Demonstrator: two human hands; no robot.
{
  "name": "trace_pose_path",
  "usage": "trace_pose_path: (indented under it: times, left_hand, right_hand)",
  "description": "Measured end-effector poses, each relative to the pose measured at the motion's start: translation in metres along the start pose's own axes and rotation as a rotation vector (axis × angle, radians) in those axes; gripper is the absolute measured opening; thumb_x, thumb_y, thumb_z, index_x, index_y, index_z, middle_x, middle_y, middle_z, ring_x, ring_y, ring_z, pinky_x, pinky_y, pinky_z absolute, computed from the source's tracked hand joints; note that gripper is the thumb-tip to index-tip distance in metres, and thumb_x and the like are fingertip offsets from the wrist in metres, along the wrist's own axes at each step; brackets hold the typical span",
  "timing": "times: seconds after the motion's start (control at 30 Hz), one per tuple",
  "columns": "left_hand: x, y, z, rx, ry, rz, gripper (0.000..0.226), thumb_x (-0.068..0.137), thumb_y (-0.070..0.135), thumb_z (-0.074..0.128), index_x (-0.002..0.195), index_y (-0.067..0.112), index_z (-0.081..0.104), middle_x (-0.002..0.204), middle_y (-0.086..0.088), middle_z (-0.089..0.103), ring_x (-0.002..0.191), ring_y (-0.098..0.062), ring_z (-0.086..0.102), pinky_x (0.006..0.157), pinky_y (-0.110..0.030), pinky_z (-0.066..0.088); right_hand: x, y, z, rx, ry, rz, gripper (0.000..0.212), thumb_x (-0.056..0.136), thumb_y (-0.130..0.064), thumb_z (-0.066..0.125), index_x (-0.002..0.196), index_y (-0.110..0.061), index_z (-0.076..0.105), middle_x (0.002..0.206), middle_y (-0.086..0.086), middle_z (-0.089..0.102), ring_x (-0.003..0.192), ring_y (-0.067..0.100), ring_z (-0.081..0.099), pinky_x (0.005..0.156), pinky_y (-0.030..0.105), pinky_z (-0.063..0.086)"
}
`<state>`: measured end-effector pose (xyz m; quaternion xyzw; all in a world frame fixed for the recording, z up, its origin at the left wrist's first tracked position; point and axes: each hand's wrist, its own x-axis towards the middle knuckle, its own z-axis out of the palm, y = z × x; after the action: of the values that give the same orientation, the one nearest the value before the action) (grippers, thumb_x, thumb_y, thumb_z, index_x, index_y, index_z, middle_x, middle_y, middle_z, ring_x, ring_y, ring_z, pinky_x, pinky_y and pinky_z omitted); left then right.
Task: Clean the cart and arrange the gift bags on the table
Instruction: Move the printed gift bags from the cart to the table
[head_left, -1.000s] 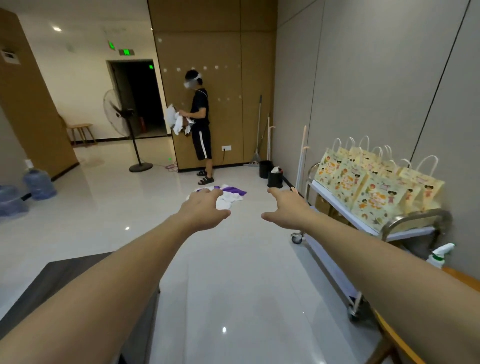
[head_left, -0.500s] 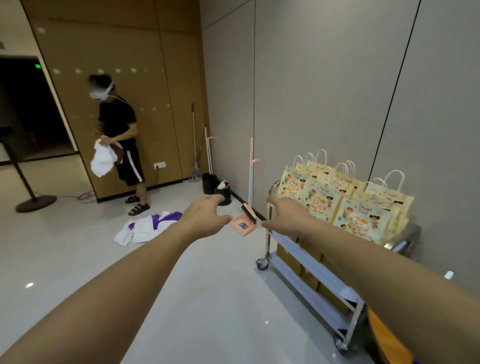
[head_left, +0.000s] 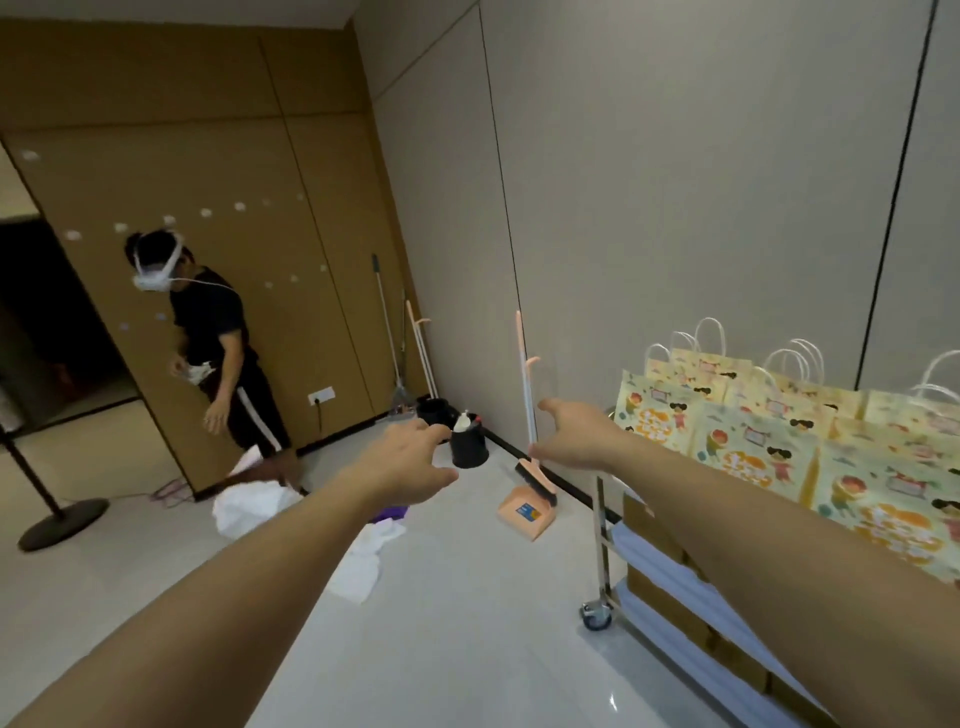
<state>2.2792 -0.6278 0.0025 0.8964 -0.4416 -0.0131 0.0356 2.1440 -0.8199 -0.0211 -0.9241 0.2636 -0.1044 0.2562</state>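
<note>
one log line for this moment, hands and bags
left hand: open, empty | right hand: open, empty | gift bags: on cart | stage: approaching cart

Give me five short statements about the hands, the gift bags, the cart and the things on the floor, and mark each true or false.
1. Both hands hold nothing. True: the left hand and the right hand reach forward with loose fingers.
2. The gift bags lie on the floor. False: they stand upright on the cart's top shelf.
3. A pink dustpan rests on the floor near the wall. True.
4. The right hand grips a bag handle. False: it touches no bag.
5. White cloths lie on the floor. True.
</note>
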Motion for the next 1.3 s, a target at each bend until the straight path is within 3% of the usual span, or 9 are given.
trace_pose_path:
  times: [0.13,0.27,0.43,0.57,0.7,0.9,1.0,1.17,1.3]
  left_hand:
    - [0.080,-0.020,-0.013,-0.136,0.078,-0.006,0.049,0.096,0.041,0.061,0.141,0.024,0.050,0.140,-0.006,0.053,0.126,-0.025,0.050,0.098,-0.037,0.044]
    - [0.144,-0.023,0.010,-0.115,0.012,0.076,0.056,0.097,0.041,0.062,0.147,0.022,0.046,0.145,-0.005,0.049,0.131,-0.024,0.047,0.106,-0.037,0.042]
    - [0.235,-0.011,0.049,-0.130,-0.050,0.218,0.058,0.096,0.045,0.062,0.147,0.023,0.046,0.147,-0.003,0.048,0.133,-0.022,0.046,0.109,-0.038,0.042]
    - [0.304,0.006,0.069,-0.184,-0.116,0.361,0.060,0.096,0.043,0.062,0.150,0.024,0.042,0.151,-0.002,0.043,0.128,-0.019,0.050,0.095,-0.026,0.045]
    - [0.367,0.022,0.071,-0.168,-0.143,0.501,0.062,0.097,0.043,0.061,0.152,0.024,0.038,0.155,-0.003,0.040,0.138,-0.024,0.042,0.113,-0.041,0.038]
    - [0.453,0.044,0.048,-0.237,-0.152,0.698,0.061,0.097,0.044,0.060,0.151,0.026,0.039,0.155,-0.003,0.041,0.142,-0.024,0.039,0.116,-0.047,0.036]
    - [0.480,0.049,0.052,-0.274,-0.184,0.773,0.058,0.098,0.041,0.060,0.151,0.025,0.040,0.155,-0.003,0.042,0.141,-0.023,0.040,0.116,-0.045,0.037]
    - [0.507,0.047,0.087,-0.368,-0.288,0.765,0.055,0.096,0.040,0.064,0.146,0.025,0.047,0.150,-0.002,0.047,0.135,-0.022,0.046,0.105,-0.038,0.043]
    - [0.526,0.044,0.109,-0.391,-0.364,0.767,0.056,0.096,0.039,0.065,0.146,0.022,0.047,0.151,-0.003,0.046,0.137,-0.022,0.045,0.108,-0.039,0.041]
  right_hand:
    - [0.069,0.004,-0.003,0.019,0.036,0.018,0.072,0.092,-0.038,0.070,0.152,-0.016,0.036,0.145,0.011,0.052,0.129,0.030,0.053,0.100,0.039,0.047]
    - [0.114,0.025,0.010,-0.043,0.000,0.087,0.075,0.091,-0.042,0.070,0.153,-0.019,0.035,0.147,0.010,0.051,0.131,0.030,0.052,0.105,0.041,0.047]
    - [0.156,0.065,0.019,-0.114,0.000,0.222,0.074,0.089,-0.043,0.070,0.151,-0.017,0.039,0.137,0.010,0.058,0.123,0.028,0.056,0.100,0.040,0.049]
    - [0.188,0.098,0.017,-0.127,0.059,0.355,0.070,0.089,-0.043,0.070,0.148,-0.020,0.042,0.135,0.008,0.058,0.115,0.024,0.058,0.092,0.037,0.052]
    - [0.215,0.117,0.007,-0.114,0.146,0.474,0.072,0.091,-0.042,0.069,0.152,-0.022,0.037,0.145,0.004,0.052,0.121,0.023,0.056,0.089,0.030,0.048]
    - [0.252,0.124,-0.017,-0.113,0.268,0.675,0.076,0.092,-0.043,0.069,0.155,-0.018,0.035,0.150,0.006,0.049,0.126,0.025,0.055,0.095,0.033,0.048]
    - [0.264,0.127,-0.012,-0.064,0.342,0.760,0.071,0.092,-0.042,0.069,0.152,-0.018,0.040,0.147,0.006,0.051,0.117,0.023,0.061,0.092,0.033,0.052]
    - [0.262,0.145,0.022,-0.083,0.166,0.928,0.071,0.092,-0.042,0.070,0.150,-0.015,0.041,0.149,0.008,0.049,0.124,0.026,0.057,0.102,0.038,0.048]
    - [0.267,0.157,0.026,-0.043,0.193,1.005,0.069,0.090,-0.041,0.073,0.146,-0.014,0.045,0.144,0.007,0.054,0.119,0.024,0.059,0.101,0.041,0.051]
